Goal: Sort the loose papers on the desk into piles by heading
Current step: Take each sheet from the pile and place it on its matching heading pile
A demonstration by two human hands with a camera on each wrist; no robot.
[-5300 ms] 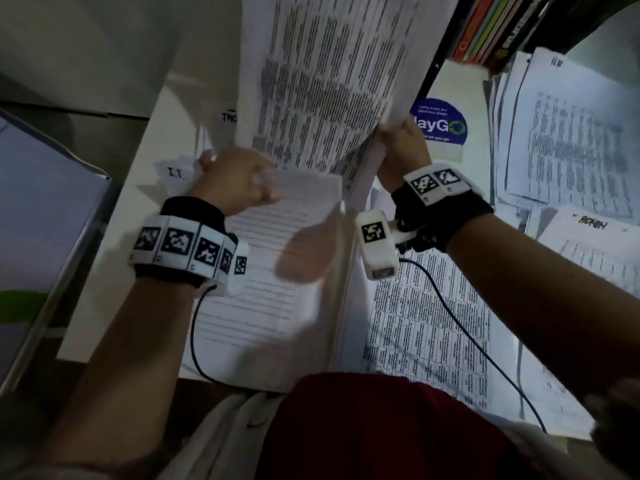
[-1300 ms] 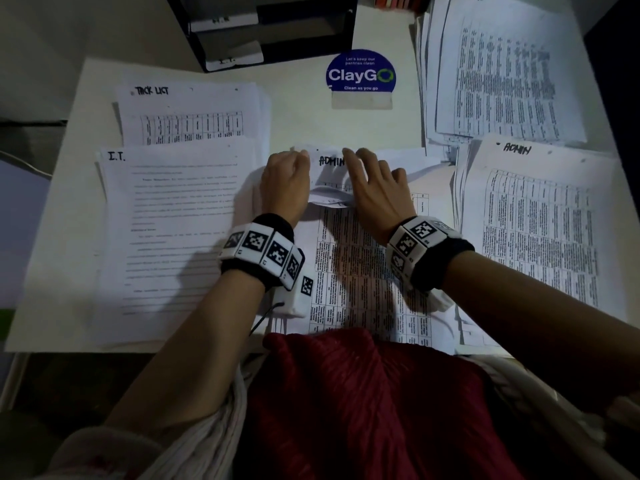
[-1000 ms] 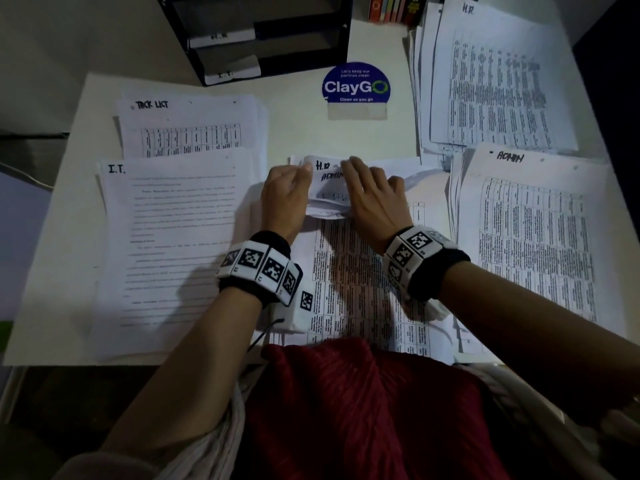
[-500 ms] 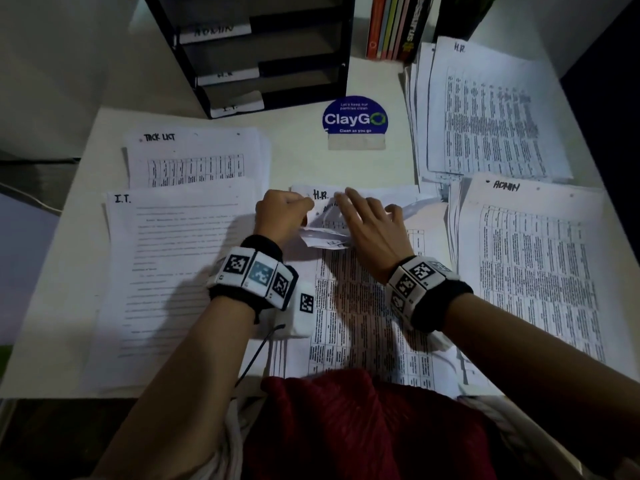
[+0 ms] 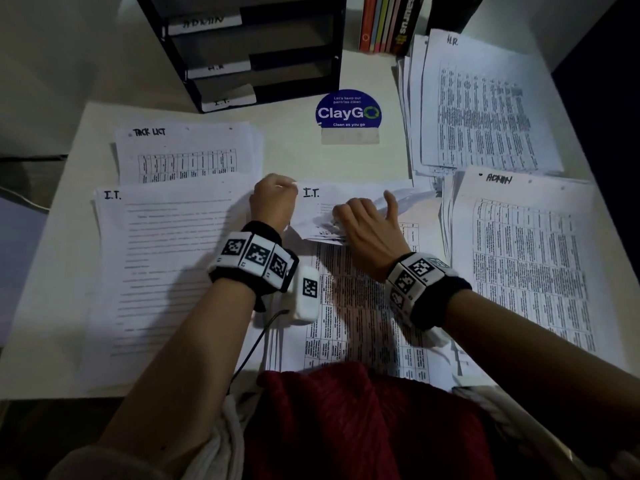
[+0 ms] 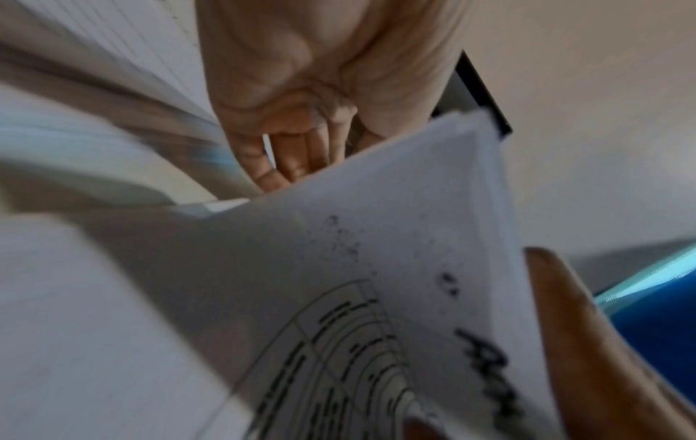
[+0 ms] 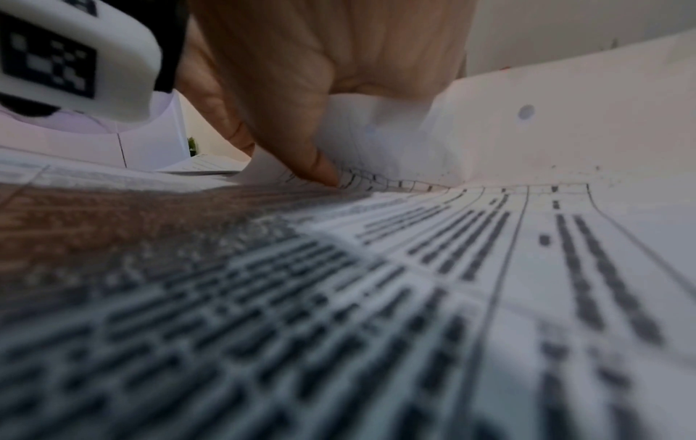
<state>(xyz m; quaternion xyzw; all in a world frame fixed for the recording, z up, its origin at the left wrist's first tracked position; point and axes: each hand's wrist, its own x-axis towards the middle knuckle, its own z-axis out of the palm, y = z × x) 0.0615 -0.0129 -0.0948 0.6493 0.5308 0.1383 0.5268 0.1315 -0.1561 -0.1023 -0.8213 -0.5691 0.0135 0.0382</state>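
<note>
An unsorted stack of printed sheets (image 5: pixel 360 306) lies in front of me in the head view. My left hand (image 5: pixel 275 197) is curled at the stack's top left corner and pinches the sheet edges there. My right hand (image 5: pixel 356 216) curls over several top edges bent back toward me, thumb raised. A sheet headed "I.T." (image 5: pixel 332 195) is laid bare behind them. The left wrist view shows my left hand (image 6: pixel 297 154) with curled fingers behind a lifted sheet (image 6: pixel 376 268) headed "ADM…". In the right wrist view a finger of my right hand (image 7: pixel 320 169) presses into the bent paper (image 7: pixel 433 143).
Sorted piles surround the stack: "TASK LIST" (image 5: pixel 187 150) far left, "I.T." (image 5: pixel 166 271) near left, "H.R." (image 5: pixel 485 105) far right, "ADMIN" (image 5: pixel 526 258) near right. A black labelled tray rack (image 5: pixel 256 50), a blue ClayGo sign (image 5: pixel 348 112) and upright books (image 5: pixel 388 22) stand at the back.
I was first holding papers up, then leafing through the stack's top edges. Half a second ago an "H.R." sheet showed; it is now bent back and an "I.T." sheet shows.
</note>
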